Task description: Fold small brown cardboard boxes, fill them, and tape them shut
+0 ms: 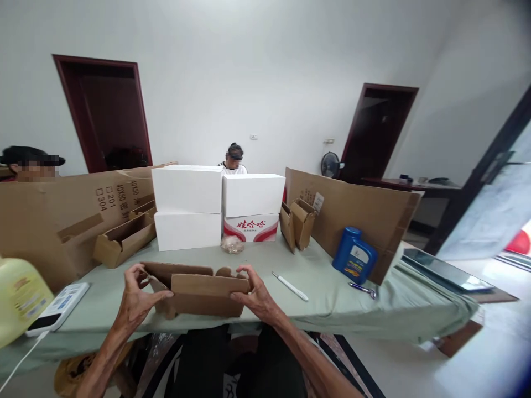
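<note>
Between my two hands, at the front of the green-covered table, is a long, narrow cardboard box (pixel 209 296) with its top side open. My left hand (pixel 139 296) grips its left end, the thumb on a folded flap and the fingers behind. At the right end my right hand (pixel 255 296) pinches the wall, thumb on the front face and fingers over the upper edge. A white pen-like tool (pixel 290 286) lies to the right of my right hand. Beyond the box sits a small crumpled clear plastic bundle (pixel 232 245).
White boxes (pixel 186 190) stand stacked behind, one with red lettering. Open cardboard boxes (pixel 124 240) and cardboard panels (pixel 352 215) flank them. A blue bottle (pixel 354 257) and pen (pixel 362 289) are right; a yellow jug (pixel 20 298) and white power strip (pixel 58 308) left. Two people sit beyond.
</note>
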`<move>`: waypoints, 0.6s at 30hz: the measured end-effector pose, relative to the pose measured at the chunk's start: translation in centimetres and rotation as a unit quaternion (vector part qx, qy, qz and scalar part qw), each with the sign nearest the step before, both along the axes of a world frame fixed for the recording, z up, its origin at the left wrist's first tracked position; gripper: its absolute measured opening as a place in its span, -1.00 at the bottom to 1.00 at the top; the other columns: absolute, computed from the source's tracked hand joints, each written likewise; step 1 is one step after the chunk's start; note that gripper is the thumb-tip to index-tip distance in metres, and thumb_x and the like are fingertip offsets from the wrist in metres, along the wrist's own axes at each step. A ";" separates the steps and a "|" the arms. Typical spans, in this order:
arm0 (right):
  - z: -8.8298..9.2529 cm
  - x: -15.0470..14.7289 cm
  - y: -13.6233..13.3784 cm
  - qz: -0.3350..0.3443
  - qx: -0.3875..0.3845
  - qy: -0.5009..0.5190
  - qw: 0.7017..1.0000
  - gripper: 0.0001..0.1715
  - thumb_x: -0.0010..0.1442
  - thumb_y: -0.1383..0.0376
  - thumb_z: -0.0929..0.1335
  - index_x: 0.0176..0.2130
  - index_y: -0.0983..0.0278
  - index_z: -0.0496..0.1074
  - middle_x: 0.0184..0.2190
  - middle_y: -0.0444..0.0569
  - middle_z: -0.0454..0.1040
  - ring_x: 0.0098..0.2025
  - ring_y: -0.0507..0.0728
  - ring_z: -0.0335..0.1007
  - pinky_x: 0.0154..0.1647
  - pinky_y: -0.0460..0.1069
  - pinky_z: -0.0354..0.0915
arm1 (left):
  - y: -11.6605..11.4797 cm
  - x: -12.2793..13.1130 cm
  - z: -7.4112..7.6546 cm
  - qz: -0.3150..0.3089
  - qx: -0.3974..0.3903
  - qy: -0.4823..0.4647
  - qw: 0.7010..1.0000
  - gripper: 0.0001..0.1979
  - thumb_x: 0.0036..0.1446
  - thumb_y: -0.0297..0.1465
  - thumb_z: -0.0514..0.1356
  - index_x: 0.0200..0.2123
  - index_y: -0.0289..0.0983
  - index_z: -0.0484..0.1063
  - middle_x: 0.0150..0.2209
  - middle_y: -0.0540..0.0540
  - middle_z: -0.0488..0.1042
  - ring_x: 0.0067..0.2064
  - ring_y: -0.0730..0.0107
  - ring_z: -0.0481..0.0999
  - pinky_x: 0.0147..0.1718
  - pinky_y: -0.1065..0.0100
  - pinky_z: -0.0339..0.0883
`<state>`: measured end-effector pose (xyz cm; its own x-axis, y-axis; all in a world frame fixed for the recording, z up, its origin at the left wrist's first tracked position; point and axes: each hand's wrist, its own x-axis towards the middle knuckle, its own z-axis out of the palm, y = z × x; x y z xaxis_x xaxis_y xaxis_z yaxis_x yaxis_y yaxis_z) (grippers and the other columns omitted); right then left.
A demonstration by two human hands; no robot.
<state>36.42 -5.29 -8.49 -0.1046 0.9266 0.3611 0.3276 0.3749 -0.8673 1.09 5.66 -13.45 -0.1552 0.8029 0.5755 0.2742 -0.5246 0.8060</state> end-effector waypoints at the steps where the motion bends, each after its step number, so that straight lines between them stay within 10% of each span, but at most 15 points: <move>1: -0.5 -0.2 -0.1 0.002 -0.003 0.016 1.000 -0.24 0.10 0.15 0.53 0.23 0.12 0.31 -0.20 -0.16 0.46 -0.22 0.12 0.35 -0.25 -0.06 0.28 | 0.2 0.4 0.0 0.027 0.005 -0.010 1.000 0.08 -0.44 -0.01 0.60 0.10 -0.11 0.10 0.09 -0.11 0.30 0.02 0.10 0.50 0.05 -0.06 0.51; 6: -2.1 0.1 -0.8 0.039 0.036 -0.128 0.990 -0.93 0.19 0.26 0.42 -0.31 0.22 0.48 -0.33 -0.15 0.46 -0.29 0.08 0.32 -0.24 -0.06 0.22 | -0.5 2.6 2.4 0.140 -0.031 -0.013 0.990 0.27 -0.41 0.09 0.57 0.32 -0.17 0.07 0.09 -0.18 0.34 0.06 -0.07 0.50 0.02 -0.17 0.52; 10: -2.9 1.8 -2.0 -0.021 0.070 -0.182 0.981 -0.72 0.28 0.30 0.32 -0.48 0.22 0.30 -0.53 -0.20 0.32 -0.45 0.03 0.19 -0.34 -0.05 0.11 | -1.6 4.6 4.0 0.137 -0.040 0.011 0.990 0.35 -0.30 0.16 0.51 0.46 -0.22 0.01 0.22 -0.31 0.31 0.20 -0.25 0.45 0.08 -0.24 0.50; 14: -1.9 6.6 -3.9 -0.147 0.127 -0.142 0.971 -0.57 0.39 0.15 0.28 -0.50 0.20 0.35 -0.56 -0.14 0.40 -0.49 0.08 0.30 -0.37 -0.02 0.18 | -1.5 5.6 2.1 0.130 -0.014 0.073 0.989 0.13 -0.06 0.24 0.33 0.42 -0.31 0.14 0.21 -0.37 0.32 0.23 -0.24 0.43 0.02 -0.18 0.55; 18: 2.1 14.3 -5.3 -0.366 0.182 -0.152 0.900 -0.49 0.41 -0.01 0.27 -0.47 0.17 0.44 -0.51 -0.02 0.53 -0.44 0.16 0.44 -0.33 0.02 0.26 | -0.5 5.6 -2.0 0.094 -0.064 0.162 0.980 -0.12 0.06 0.25 0.16 0.19 -0.33 0.40 0.09 -0.34 0.39 0.06 -0.14 0.54 -0.18 -0.01 0.60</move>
